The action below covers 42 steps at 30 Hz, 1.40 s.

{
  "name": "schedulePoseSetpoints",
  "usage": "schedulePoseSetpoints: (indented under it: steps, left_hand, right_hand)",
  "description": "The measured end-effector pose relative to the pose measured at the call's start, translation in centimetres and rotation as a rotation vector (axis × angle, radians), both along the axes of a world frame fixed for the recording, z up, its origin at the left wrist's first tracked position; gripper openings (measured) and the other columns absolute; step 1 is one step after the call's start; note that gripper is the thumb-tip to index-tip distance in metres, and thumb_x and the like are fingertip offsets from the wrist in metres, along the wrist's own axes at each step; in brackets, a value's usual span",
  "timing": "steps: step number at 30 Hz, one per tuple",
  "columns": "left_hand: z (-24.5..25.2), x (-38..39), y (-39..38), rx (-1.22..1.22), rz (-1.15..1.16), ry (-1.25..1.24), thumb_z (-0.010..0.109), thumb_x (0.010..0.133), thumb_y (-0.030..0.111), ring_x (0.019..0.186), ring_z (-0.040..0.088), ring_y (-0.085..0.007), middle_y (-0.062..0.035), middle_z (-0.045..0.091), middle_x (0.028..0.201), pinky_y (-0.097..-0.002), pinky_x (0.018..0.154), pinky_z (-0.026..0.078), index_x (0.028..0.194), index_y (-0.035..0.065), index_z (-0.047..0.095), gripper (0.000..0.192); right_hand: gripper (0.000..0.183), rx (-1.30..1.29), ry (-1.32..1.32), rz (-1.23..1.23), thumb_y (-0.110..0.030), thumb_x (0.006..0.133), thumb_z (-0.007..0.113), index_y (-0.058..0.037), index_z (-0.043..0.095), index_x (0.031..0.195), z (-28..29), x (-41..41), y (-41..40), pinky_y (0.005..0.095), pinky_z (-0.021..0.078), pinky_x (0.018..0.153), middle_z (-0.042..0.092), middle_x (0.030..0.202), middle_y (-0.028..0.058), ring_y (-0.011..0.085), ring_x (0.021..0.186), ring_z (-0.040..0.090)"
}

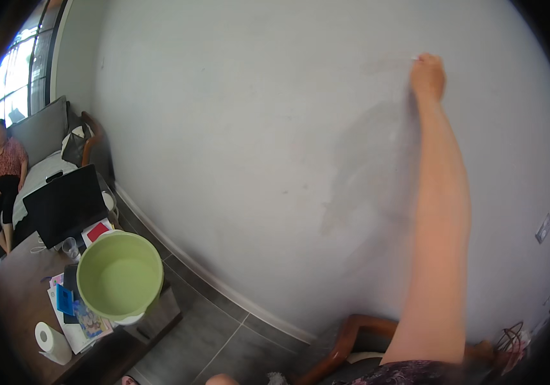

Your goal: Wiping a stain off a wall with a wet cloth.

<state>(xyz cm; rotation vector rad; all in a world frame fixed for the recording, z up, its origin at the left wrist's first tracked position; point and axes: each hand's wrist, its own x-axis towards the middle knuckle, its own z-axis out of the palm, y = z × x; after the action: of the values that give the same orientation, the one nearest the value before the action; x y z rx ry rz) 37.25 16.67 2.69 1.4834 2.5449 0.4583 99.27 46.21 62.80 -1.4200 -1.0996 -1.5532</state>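
My right hand (428, 76) is at the end of my outstretched arm, high against the grey wall (236, 120). Its fingers are curled round a small white thing, of which only a tip shows at their left side; what it is cannot be told. Faint smudges and a few small dark marks show on the wall, and the arm throws a shadow to its left. My left hand is out of view. Away to the lower left, a green plastic basin (120, 274) stands on the dark wooden table (20, 284).
On the table are a black monitor (67, 207), a paper towel roll (52, 342), a clear plastic cup (70, 249) and papers. A person (8, 168) sits on the grey sofa (41, 134). A wooden-armed chair (347, 337) stands below my arm. A socket (543, 228) is at right.
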Motion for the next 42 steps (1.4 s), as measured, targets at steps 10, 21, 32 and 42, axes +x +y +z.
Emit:
schedulePoseSetpoints:
  steps: [10,21,32,42]
  left_hand:
    - [1.9,1.7,0.3,0.005,0.001,0.018,0.053,0.075,0.029,0.065,0.056,-0.0337,-0.0195,0.057,0.07,-0.0399,0.06,0.044,0.074,0.0038,0.058,0.026]
    - [1.0,0.3,-0.5,0.026,-0.013,-0.018,0.054,0.075,0.025,0.062,0.055,-0.0341,-0.0186,0.057,0.068,-0.0397,0.058,0.044,0.073,0.003,0.057,0.022]
    - [3.0,1.5,-0.6,0.118,-0.054,-0.09,0.054,0.075,0.025,0.062,0.056,-0.0327,-0.0189,0.057,0.067,-0.0384,0.058,0.044,0.077,0.004,0.059,0.022]
    - [2.5,1.6,-0.7,0.082,-0.01,-0.043,0.053,0.076,0.029,0.062,0.056,-0.0322,-0.0167,0.058,0.068,-0.038,0.056,0.044,0.073,0.0052,0.057,0.024]
  right_hand:
    - [0.011,-0.246,-0.082,0.09,-0.012,0.076,0.044,-0.008,0.053,0.081,-7.6,-5.9,7.7,0.0405,0.0453,0.061,0.051,0.085,0.0119,0.0312,0.073,0.054]
    - [0.014,0.092,0.123,0.015,-0.012,0.078,0.04,-0.0083,0.053,0.08,-4.3,0.1,-1.6,0.0392,0.0453,0.062,0.051,0.085,0.0122,0.029,0.074,0.054]
    - [0.01,-0.047,-0.204,0.026,-0.013,0.079,0.045,-0.0051,0.052,0.077,-7.6,0.8,0.3,0.0389,0.0452,0.06,0.051,0.081,0.0129,0.0291,0.071,0.053]
    - [0.013,-0.584,-0.1,0.389,-0.012,0.077,0.049,-0.0008,0.054,0.079,-17.9,-3.3,4.7,0.0391,0.0413,0.067,0.052,0.082,0.016,0.0301,0.077,0.051]
